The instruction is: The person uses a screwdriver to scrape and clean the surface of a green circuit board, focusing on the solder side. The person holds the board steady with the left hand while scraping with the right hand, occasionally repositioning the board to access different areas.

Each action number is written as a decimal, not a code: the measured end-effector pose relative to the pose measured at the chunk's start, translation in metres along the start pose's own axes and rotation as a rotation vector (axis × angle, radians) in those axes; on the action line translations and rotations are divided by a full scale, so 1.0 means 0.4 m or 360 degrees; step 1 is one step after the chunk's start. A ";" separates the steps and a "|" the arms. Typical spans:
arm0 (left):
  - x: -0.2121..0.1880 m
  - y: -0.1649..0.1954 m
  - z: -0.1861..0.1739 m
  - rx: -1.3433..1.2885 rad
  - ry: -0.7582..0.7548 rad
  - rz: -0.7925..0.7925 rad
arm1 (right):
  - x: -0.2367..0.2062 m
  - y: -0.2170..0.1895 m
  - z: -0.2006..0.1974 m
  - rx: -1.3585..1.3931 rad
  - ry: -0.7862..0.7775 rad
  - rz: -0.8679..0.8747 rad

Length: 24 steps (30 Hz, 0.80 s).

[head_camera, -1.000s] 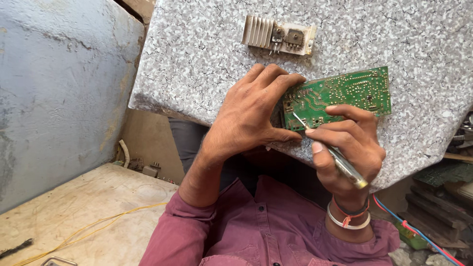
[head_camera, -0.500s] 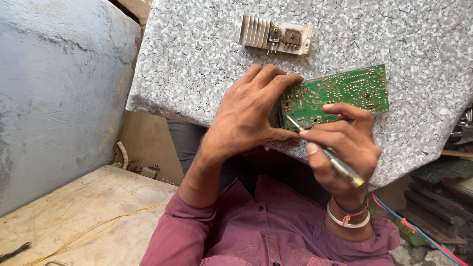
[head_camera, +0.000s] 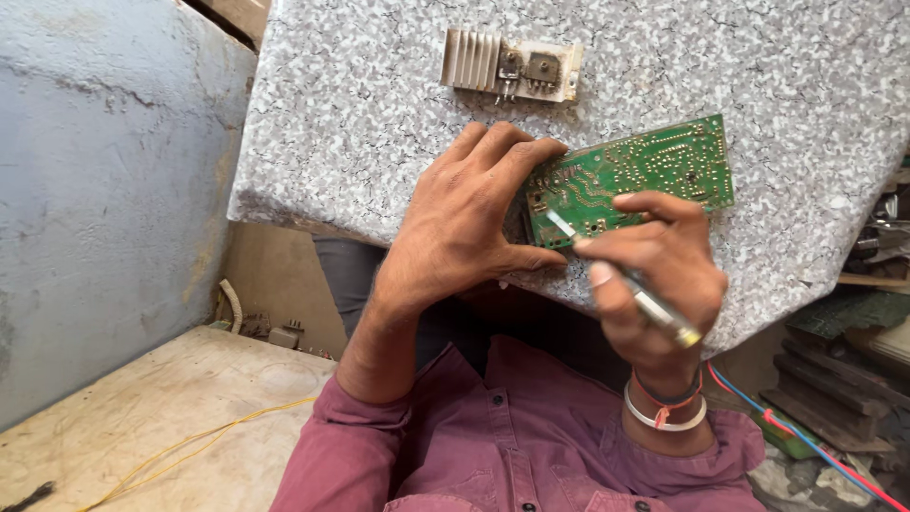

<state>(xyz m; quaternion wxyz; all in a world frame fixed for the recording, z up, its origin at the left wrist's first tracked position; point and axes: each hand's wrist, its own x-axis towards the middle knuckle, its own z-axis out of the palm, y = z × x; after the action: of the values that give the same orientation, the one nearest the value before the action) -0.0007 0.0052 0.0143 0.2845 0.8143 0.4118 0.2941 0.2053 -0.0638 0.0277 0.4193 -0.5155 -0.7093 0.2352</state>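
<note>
The right hand (head_camera: 664,275) is clenched around a thin metal-tipped tool (head_camera: 626,280), held like a pen, with its tip resting on the near-left part of the green circuit board (head_camera: 635,175). The left hand (head_camera: 464,223) grips the board's left end: fingers curl over the top edge, the thumb presses along the near edge, so the board is pinned between them. The board lies solder side up on the speckled grey slab (head_camera: 379,114), close to the slab's near edge, which runs slanting just beneath both hands.

Beyond the board, well apart from it toward the far side of the slab, lies a ribbed metal heat sink with two dark components (head_camera: 512,66) fixed to it; nothing lies between it and the board. Right of the board the slab surface is bare out to its corner. Left of the board the slab ends at a rough grey wall (head_camera: 104,190).

Below the slab's near edge are the person's maroon shirt (head_camera: 512,446), a wrist with bangles and threads (head_camera: 664,408), and red and blue wires (head_camera: 796,436) trailing to the right. A yellow wire (head_camera: 190,441) lies on the pale floor, far left of the board. Stacked dark boards (head_camera: 834,370) sit low at the right.
</note>
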 end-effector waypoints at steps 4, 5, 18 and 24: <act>-0.001 0.000 -0.004 0.0004 -0.0009 -0.0018 | -0.002 0.008 0.005 -0.0069 0.0013 -0.0109; -0.002 -0.001 -0.006 0.0000 -0.0012 -0.0015 | -0.003 0.009 0.004 -0.0048 0.0002 -0.0103; 0.001 0.000 -0.002 -0.0005 -0.0012 -0.0012 | 0.005 -0.003 0.004 -0.0143 0.0020 -0.0143; 0.006 0.006 -0.008 -0.0025 -0.0015 -0.0051 | 0.012 -0.004 0.001 -0.0093 -0.0057 -0.0165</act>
<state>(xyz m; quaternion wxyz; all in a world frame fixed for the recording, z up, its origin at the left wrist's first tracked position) -0.0006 0.0066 0.0189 0.2974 0.8066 0.4213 0.2888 0.2036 -0.0597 0.0305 0.4028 -0.4858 -0.7491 0.2015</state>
